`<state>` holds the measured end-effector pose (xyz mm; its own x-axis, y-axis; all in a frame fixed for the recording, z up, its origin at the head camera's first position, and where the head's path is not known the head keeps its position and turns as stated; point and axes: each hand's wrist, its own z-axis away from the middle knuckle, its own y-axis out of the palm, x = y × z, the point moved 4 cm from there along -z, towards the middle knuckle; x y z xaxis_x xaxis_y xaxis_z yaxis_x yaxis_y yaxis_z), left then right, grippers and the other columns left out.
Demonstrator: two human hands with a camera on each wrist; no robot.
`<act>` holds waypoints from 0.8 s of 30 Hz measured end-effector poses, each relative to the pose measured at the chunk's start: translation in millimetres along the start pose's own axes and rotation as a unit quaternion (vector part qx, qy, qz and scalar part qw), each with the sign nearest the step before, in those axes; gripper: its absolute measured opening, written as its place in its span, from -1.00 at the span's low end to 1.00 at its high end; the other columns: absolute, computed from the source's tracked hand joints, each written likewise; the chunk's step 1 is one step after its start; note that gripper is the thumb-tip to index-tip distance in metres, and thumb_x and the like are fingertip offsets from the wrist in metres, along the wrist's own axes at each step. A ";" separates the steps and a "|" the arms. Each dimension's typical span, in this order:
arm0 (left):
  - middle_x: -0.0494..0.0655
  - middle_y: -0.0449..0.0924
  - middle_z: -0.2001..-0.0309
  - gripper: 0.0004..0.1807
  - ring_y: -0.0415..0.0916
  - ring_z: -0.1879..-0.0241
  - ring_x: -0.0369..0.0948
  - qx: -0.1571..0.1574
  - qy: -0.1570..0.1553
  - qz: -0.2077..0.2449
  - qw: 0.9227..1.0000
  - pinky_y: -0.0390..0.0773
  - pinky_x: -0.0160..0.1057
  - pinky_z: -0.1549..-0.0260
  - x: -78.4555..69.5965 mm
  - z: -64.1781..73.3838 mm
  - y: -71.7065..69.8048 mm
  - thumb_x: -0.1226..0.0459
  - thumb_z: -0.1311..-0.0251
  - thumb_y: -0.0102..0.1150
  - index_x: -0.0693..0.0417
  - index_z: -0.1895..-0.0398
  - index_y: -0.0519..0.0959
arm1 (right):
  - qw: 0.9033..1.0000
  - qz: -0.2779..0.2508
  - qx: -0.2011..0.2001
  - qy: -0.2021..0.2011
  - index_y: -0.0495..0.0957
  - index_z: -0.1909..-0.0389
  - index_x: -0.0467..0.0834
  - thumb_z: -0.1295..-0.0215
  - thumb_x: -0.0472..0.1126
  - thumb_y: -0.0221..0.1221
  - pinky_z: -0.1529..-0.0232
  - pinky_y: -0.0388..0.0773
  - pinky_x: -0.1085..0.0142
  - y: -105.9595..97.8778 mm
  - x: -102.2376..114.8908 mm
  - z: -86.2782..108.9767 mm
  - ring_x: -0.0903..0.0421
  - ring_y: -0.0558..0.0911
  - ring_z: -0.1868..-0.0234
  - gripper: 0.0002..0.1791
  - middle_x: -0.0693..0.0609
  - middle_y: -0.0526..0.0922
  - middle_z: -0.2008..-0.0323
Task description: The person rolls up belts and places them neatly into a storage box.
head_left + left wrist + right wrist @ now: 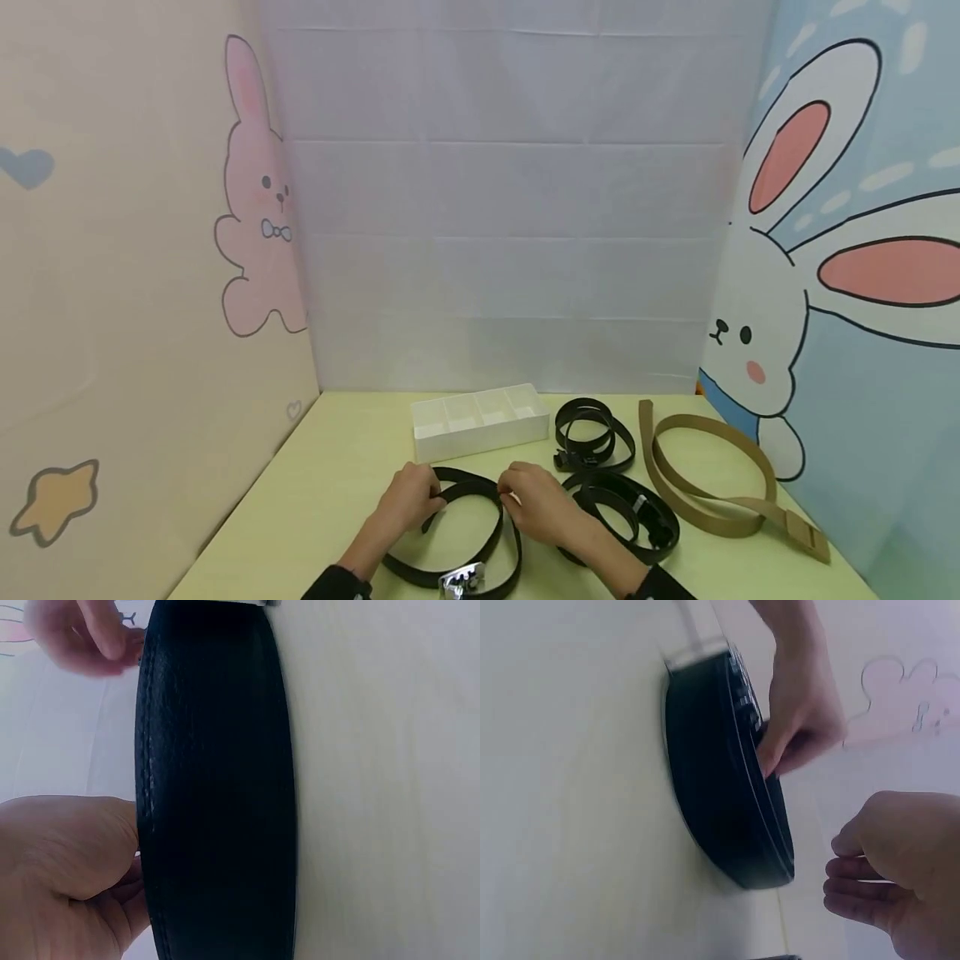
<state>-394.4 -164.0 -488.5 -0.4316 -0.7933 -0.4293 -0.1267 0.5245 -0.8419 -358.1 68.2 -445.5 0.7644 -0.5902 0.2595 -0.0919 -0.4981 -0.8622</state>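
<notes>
A black belt (491, 542) with a shiny silver buckle (461, 579) lies coiled in loose loops on the table, standing on its edge. My left hand (408, 500) pinches its strap at the far left of the loop. In the right wrist view, that left hand (802, 712) has thumb and fingers over the belt's upper edge. My right hand (536, 500) is at the far right of the same loop. The right wrist view shows this right hand (900, 870) just beside the coil, fingers loosely bent with no strap between them. The belt (217, 780) fills the middle of the left wrist view.
Behind the hands stands a white compartment box (480, 425). To the right are a small coiled black belt (592, 433), another black belt coil (652, 517) close by my right forearm, and a tan webbing belt (720, 517) near the table's right edge.
</notes>
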 end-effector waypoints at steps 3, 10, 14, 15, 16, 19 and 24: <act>-0.13 0.77 0.56 -0.83 0.50 0.64 -0.39 0.004 0.001 0.002 1.000 0.51 -0.37 0.58 -0.8 0.0 1.6 0.43 -0.19 0.65 0.13 0.52 0.85 | 0.999 0.019 0.008 0.027 0.81 0.16 -0.25 -0.43 -0.46 0.40 0.18 0.74 0.25 7.8 -15.9 -10.2 0.03 0.78 0.21 -0.91 -0.09 0.81 0.24; -0.12 0.82 0.52 -0.84 0.53 0.61 -0.40 0.000 0.009 0.005 1.000 0.53 -0.36 0.56 -4.1 -1.8 1.3 0.41 -0.23 0.63 0.10 0.50 0.87 | 0.998 0.042 0.023 0.036 0.80 0.19 -0.26 -0.43 -0.51 0.36 0.21 0.79 0.20 25.1 -30.7 -24.6 -0.07 0.84 0.23 -0.88 -0.16 0.87 0.23; -0.08 0.86 0.46 -0.87 0.60 0.57 -0.37 -0.006 0.011 -0.010 1.000 0.57 -0.35 0.52 -5.4 -3.8 -0.9 0.38 -0.26 0.63 0.09 0.46 0.90 | 0.998 0.054 0.002 0.036 0.77 0.28 -0.23 -0.39 -0.52 0.38 0.35 0.67 0.31 25.2 -32.3 -27.4 0.06 0.76 0.39 -0.86 -0.10 0.83 0.34; -0.07 0.87 0.45 -0.88 0.63 0.55 -0.34 -0.008 0.010 -0.015 1.000 0.59 -0.34 0.51 -5.1 -3.8 -1.3 0.38 -0.26 0.63 0.10 0.45 0.90 | 0.998 0.054 0.000 0.039 0.74 0.34 -0.21 -0.37 -0.53 0.38 0.40 0.59 0.34 24.8 -32.3 -27.5 0.12 0.68 0.45 -0.83 -0.06 0.79 0.40; -0.06 0.87 0.44 -0.88 0.66 0.54 -0.31 -0.010 0.008 -0.019 1.000 0.61 -0.33 0.50 -4.9 -3.7 -1.7 0.38 -0.26 0.63 0.11 0.44 0.90 | 0.997 0.054 0.002 0.046 0.68 0.43 -0.18 -0.37 -0.54 0.35 0.46 0.48 0.37 24.7 -32.5 -27.3 0.17 0.57 0.53 -0.76 0.00 0.69 0.50; -0.04 0.87 0.42 -0.91 0.73 0.49 -0.23 -0.021 0.008 -0.033 0.999 0.65 -0.31 0.47 -2.9 -2.2 -2.5 0.39 -0.24 0.64 0.12 0.42 0.91 | 0.995 0.058 0.011 0.080 0.38 0.62 -0.06 -0.33 -0.58 0.27 0.52 0.17 0.36 22.9 -33.8 -24.7 0.24 0.20 0.58 -0.53 0.14 0.29 0.63; -0.06 0.85 0.45 -0.85 0.69 0.51 -0.26 -0.053 0.009 -0.056 0.997 0.58 -0.33 0.52 2.8 2.4 -6.9 0.42 -0.19 0.67 0.10 0.50 0.88 | 0.982 0.080 0.046 0.164 0.30 0.65 -0.04 -0.30 -0.63 0.23 0.54 0.08 0.32 15.9 -37.7 -12.3 0.20 0.11 0.58 -0.47 0.15 0.14 0.63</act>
<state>-392.6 -170.6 -484.7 -0.4249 -0.8436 -0.3283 -0.2683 0.4637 -0.8444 -396.2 74.8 -463.7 0.4972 -0.8365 0.2305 -0.1255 -0.3322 -0.9348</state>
